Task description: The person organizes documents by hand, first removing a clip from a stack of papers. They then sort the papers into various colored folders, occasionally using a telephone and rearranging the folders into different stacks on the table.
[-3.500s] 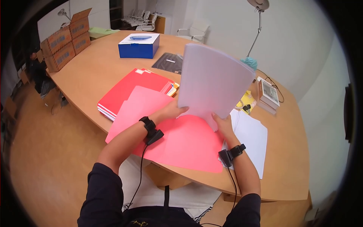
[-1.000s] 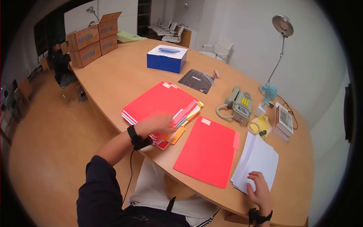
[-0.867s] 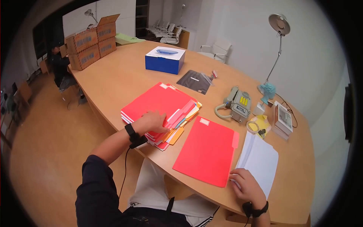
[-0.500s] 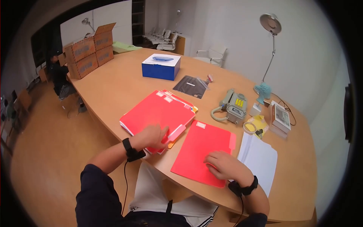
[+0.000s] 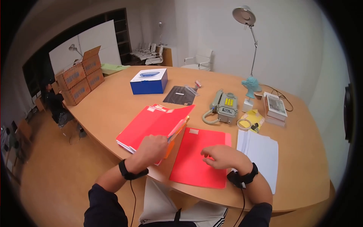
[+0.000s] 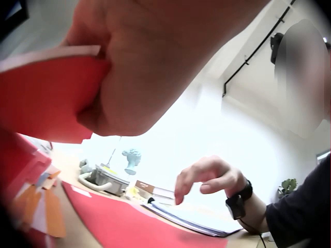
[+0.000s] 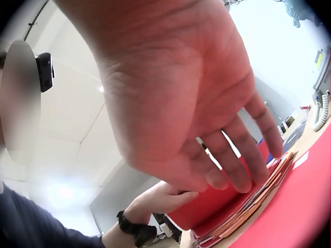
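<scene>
My left hand [image 5: 153, 149] grips the near right edge of the top red file folder [image 6: 51, 98]. That edge is raised off a stack of folders, whose orange tabs [image 6: 49, 212] show below in the left wrist view. In the head view my right hand [image 5: 223, 156] is over a closed red file folder [image 5: 194, 170] lying to the right of the stack. Its fingers are loosely bent, with nothing in them; the right wrist view shows the bare palm [image 7: 170, 98]. Beside that folder lies a pile of white paper [image 5: 263, 151].
Behind the folders stand a grey telephone [image 5: 223, 108], a blue and white box [image 5: 149, 85] and a flat black packet [image 5: 179, 96]. A tape roll [image 5: 244, 124], books [image 5: 275, 106], a small bust [image 5: 250, 86] and a lamp [image 5: 245, 17] are at the right.
At first both hands held white sheets over an opened folder; now it lies closed. The left hand has moved to the stack and raised the top folder's edge; the right hand has moved left.
</scene>
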Motion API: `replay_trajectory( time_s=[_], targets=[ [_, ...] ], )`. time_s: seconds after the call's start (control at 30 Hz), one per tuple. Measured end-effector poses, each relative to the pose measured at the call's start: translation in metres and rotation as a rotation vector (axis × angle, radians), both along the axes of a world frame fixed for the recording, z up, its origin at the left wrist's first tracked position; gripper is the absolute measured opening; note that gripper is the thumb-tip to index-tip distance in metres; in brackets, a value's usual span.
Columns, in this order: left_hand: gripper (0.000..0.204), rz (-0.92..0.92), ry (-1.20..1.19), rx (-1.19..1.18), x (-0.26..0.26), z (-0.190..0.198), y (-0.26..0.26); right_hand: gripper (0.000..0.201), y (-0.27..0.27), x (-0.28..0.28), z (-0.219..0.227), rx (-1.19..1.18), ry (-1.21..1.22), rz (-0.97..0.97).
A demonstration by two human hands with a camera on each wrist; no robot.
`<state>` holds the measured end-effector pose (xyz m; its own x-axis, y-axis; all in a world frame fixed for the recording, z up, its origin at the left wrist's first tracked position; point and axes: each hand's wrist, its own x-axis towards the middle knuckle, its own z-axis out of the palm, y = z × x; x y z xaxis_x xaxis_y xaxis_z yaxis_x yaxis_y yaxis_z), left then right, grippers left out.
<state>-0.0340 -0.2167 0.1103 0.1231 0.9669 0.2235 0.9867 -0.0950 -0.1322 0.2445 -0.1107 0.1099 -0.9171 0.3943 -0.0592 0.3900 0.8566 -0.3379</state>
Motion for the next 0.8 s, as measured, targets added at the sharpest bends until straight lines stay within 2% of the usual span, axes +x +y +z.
replay_trajectory(
  time_s=[0.03, 0.07, 0.1, 0.13, 0.17, 0.23, 0.27, 0.33, 0.37, 0.43, 0.5, 0.57, 0.63, 0.67, 0.73, 0.77, 0.8],
  targets=[
    [0.010, -0.076, -0.014, 0.090, 0.017, 0.001, -0.004, 0.040, 0.005, 0.001, 0.004, -0.001, 0.009, -0.009],
    [0.009, -0.152, -0.034, 0.176, 0.035, 0.001, -0.008, 0.049, 0.011, 0.002, 0.010, -0.139, 0.043, -0.161],
    [0.007, -0.136, -0.053, 0.138, 0.054, -0.002, -0.010, 0.058, 0.014, 0.005, 0.011, -0.277, 0.073, -0.313],
    [0.007, -0.142, -0.046, 0.097, 0.075, 0.004, -0.015, 0.068, 0.025, 0.006, 0.001, -0.627, 0.265, -0.441],
    [0.007, -0.198, -0.035, 0.096, 0.091, 0.004, -0.017, 0.068, 0.035, 0.010, -0.002, -0.630, 0.263, -0.450],
    [0.008, -0.290, -0.023, 0.058, 0.117, -0.005, -0.015, 0.061, 0.056, 0.017, -0.007, -1.065, 0.541, -0.499],
    [0.008, -0.299, -0.026, 0.056, 0.126, -0.011, -0.012, 0.045, 0.067, 0.019, -0.020, -1.022, 0.632, -0.581],
    [0.018, -0.345, -0.103, -0.107, 0.140, -0.018, -0.004, 0.039, 0.089, 0.024, -0.044, -1.045, 0.703, -0.567],
    [0.018, -0.355, -0.098, -0.108, 0.144, -0.014, 0.000, 0.035, 0.098, 0.028, -0.053, -1.069, 0.773, -0.542],
    [0.041, -0.331, -0.106, -0.383, 0.150, 0.013, 0.007, 0.034, 0.105, 0.033, -0.054, -1.086, 0.838, -0.545],
    [0.061, -0.300, -0.271, -0.221, 0.143, 0.012, 0.029, 0.033, 0.107, 0.038, -0.052, -1.108, 0.893, -0.547],
    [0.058, -0.323, -0.324, 0.038, 0.129, 0.003, 0.070, 0.032, 0.103, 0.042, -0.047, -1.124, 0.800, -0.522],
    [0.054, -0.399, -0.258, 0.257, 0.103, -0.023, 0.133, 0.032, 0.107, 0.041, -0.055, -1.128, 0.755, -0.479],
    [0.054, -0.397, -0.258, 0.254, 0.090, -0.038, 0.159, 0.033, 0.108, 0.041, -0.058, -1.126, 0.709, -0.438],
    [0.046, -0.382, -0.578, 0.266, 0.072, -0.065, 0.200, 0.033, 0.105, 0.040, -0.058, -1.145, 0.668, -0.439],
    [0.046, -0.391, -0.582, 0.268, 0.067, -0.077, 0.209, 0.033, 0.104, 0.041, -0.055, -1.158, 0.632, -0.443],
    [0.041, -0.378, -0.701, 0.237, 0.063, -0.090, 0.213, 0.033, 0.101, 0.042, -0.051, -1.153, 0.635, -0.453]
  ],
)
